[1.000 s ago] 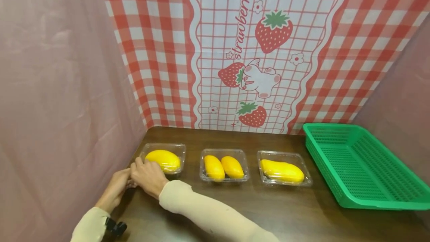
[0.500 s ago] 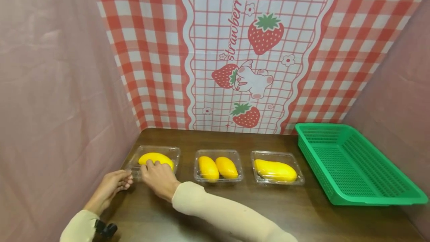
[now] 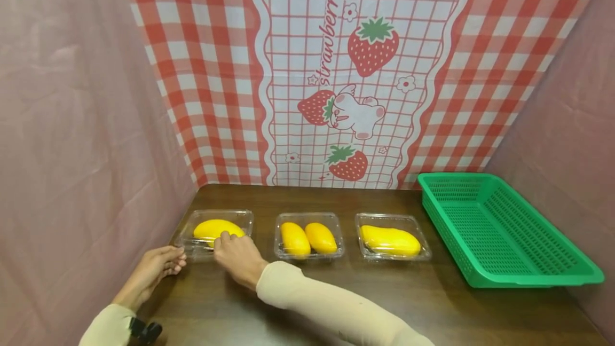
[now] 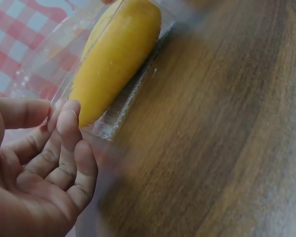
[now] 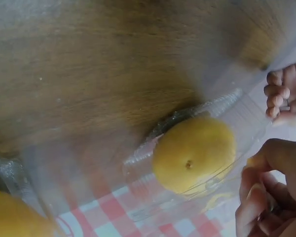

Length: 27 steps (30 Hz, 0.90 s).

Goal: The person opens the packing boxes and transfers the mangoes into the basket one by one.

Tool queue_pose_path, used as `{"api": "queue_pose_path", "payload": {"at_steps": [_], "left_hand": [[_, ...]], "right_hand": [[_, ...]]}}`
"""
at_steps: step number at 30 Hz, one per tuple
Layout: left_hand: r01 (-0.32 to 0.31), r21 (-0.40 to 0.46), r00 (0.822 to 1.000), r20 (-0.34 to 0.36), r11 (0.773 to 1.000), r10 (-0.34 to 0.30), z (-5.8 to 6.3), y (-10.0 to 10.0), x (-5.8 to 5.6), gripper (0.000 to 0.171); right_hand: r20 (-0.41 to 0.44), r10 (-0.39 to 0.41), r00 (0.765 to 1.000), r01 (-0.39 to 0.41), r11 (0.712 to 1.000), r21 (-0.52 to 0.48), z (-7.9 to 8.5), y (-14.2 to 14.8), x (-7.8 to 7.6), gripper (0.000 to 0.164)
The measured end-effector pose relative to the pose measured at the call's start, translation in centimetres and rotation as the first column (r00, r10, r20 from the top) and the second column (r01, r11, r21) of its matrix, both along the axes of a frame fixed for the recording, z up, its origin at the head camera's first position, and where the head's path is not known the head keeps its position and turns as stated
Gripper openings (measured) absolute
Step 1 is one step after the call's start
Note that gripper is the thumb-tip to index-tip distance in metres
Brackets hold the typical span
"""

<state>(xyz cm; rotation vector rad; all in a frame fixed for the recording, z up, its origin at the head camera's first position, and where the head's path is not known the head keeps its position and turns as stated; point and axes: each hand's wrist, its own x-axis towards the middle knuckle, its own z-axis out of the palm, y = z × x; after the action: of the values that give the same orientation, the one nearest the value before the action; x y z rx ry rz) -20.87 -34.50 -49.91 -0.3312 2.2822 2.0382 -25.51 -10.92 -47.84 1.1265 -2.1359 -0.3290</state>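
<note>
— Where are the hands?

— Both are at the leftmost clear tray, near the left edge of the dark wooden table. The right hand reaches across from the right, its fingers curled over the tray's near rim, touching the plastic right by the yellow mango inside.

— Does it grip the tray?

— It looks like a pinch on the rim, fingers bent over it; the right wrist view is blurred, so I can't swear how firm it is.

— And the left hand?

— The left hand sits at the tray's near left corner. In the left wrist view its fingers are loosely curled, tips against the plastic edge, holding nothing round.

— What else is on the table?

— A middle tray with two small mangoes, just right of the first. Further right, a third tray with one long mango. At the far right, a green plastic basket. Behind everything hangs a red checked strawberry cloth.
</note>
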Motion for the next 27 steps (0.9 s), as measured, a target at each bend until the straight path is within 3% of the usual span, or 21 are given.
{"api": "queue_pose_path", "payload": {"at_steps": [3, 10, 19, 27], "left_hand": [[-0.006, -0.007, 1.0, -0.009, 1.0, 0.006, -0.1, 0.0, 0.2, 0.02], [-0.03, -0.004, 0.998, -0.054, 1.0, 0.03, -0.2, 0.2, 0.4, 0.021], [-0.051, -0.023, 0.998, -0.045, 0.998, 0.049, 0.0, 0.6, 0.6, 0.02], [-0.054, -0.047, 0.998, -0.043, 0.997, 0.052, 0.1, 0.9, 0.8, 0.021]], "right_hand": [[0.105, 0.012, 0.994, -0.009, 0.999, -0.032, 0.6, 0.3, -0.3, 0.003], [0.306, 0.04, 0.951, -0.006, 0.994, -0.11, 1.6, 0.6, -1.2, 0.014], [0.433, 0.101, 0.896, -0.015, 0.98, -0.197, 1.8, 0.8, -1.6, 0.005], [0.467, 0.146, 0.872, -0.056, 0.978, -0.201, 2.2, 1.1, -1.9, 0.007]]}}
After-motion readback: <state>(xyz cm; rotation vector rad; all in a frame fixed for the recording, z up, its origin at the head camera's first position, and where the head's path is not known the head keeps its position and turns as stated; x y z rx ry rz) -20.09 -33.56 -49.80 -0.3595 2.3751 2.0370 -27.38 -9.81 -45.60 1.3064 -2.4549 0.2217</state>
